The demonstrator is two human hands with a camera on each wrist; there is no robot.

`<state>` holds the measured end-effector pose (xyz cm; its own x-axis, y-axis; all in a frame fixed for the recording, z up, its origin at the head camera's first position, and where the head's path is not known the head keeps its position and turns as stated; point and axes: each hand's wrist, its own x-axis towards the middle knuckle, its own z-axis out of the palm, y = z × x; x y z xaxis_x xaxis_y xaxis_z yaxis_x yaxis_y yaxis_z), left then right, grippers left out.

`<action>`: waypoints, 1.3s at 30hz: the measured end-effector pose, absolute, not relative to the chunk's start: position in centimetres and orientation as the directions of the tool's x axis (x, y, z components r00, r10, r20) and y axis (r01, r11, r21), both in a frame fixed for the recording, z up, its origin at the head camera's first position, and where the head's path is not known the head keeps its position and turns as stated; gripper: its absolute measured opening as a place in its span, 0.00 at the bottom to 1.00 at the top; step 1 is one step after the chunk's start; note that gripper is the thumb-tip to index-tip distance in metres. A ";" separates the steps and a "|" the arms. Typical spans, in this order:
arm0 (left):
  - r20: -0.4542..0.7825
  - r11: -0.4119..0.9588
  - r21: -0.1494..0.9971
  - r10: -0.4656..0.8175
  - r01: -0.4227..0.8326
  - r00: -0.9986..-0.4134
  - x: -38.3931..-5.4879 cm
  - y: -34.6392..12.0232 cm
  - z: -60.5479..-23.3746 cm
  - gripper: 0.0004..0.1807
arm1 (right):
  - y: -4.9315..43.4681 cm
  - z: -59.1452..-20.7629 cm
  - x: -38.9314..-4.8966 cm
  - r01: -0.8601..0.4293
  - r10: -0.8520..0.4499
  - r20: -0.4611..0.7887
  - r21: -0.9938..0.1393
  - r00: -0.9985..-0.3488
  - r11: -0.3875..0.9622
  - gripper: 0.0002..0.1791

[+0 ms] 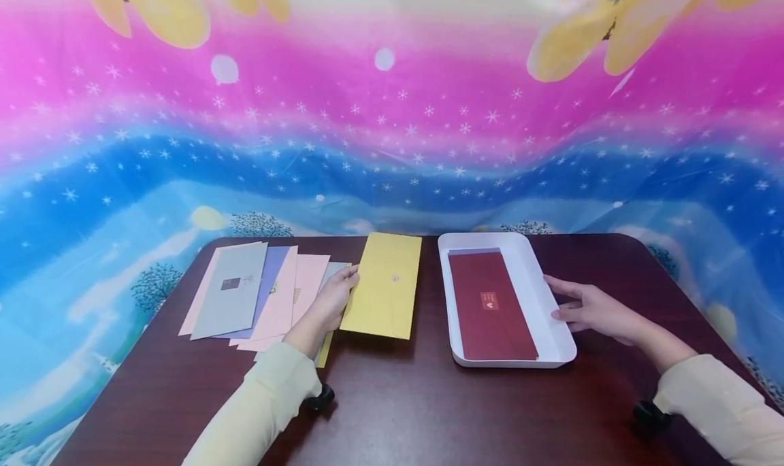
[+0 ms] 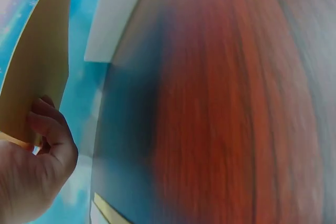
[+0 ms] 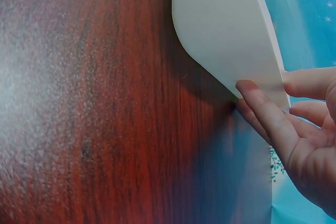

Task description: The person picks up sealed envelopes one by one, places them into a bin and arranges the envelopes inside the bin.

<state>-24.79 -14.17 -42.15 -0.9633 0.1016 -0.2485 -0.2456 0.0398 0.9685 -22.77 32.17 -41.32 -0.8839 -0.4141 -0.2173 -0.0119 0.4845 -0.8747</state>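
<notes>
My left hand (image 1: pixel 333 299) pinches a yellow envelope (image 1: pixel 382 286) by its left edge. It is tilted up over the table, with a small emblem at its middle. The left wrist view shows the envelope's shaded back (image 2: pixel 39 61) and the curled fingers (image 2: pixel 50 124) at its lower edge. My right hand (image 1: pixel 603 313) holds the right side wall of a white tray (image 1: pixel 554 343). In the right wrist view, fingertips (image 3: pixel 249 87) lie against the tray's outer wall (image 3: pixel 226 30) and another digit is at the rim. A dark red envelope (image 1: pixel 490 316) lies in the tray, over a purple one.
Left of the yellow envelope, several loose envelopes overlap in a spread: a grey one (image 1: pixel 229 299) on top, with purple, pink (image 1: pixel 278 309) and yellow ones. They lie on a dark wood table (image 1: pixel 392 405). A colourful cloth (image 1: pixel 392 132) hangs behind its far edge.
</notes>
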 end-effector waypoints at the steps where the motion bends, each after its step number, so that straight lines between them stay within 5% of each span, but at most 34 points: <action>1: -0.245 0.005 0.969 0.110 -0.246 -0.963 -24.8 -14.1 -42.1 0.27 | 32.2 -41.3 -22.8 -0.013 -0.415 -0.216 -0.875 -0.884 0.483 0.45; 19: -0.286 -0.237 0.917 0.174 -0.322 -0.942 -24.5 -10.6 -41.4 0.24 | 32.2 -41.4 -22.4 -0.001 -0.411 -0.222 -0.879 -0.884 0.477 0.47; 39: -0.260 -0.274 0.899 0.295 -0.342 -0.920 -24.9 -6.5 -41.1 0.25 | 32.0 -41.3 -22.5 -0.015 -0.412 -0.206 -0.881 -0.888 0.473 0.47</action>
<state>-24.95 -6.48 -41.09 -0.9196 0.2947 -0.2597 -0.3417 -0.2739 0.8990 -22.51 32.04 -41.33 -0.8876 -0.4120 -0.2061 -0.0148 0.4727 -0.8811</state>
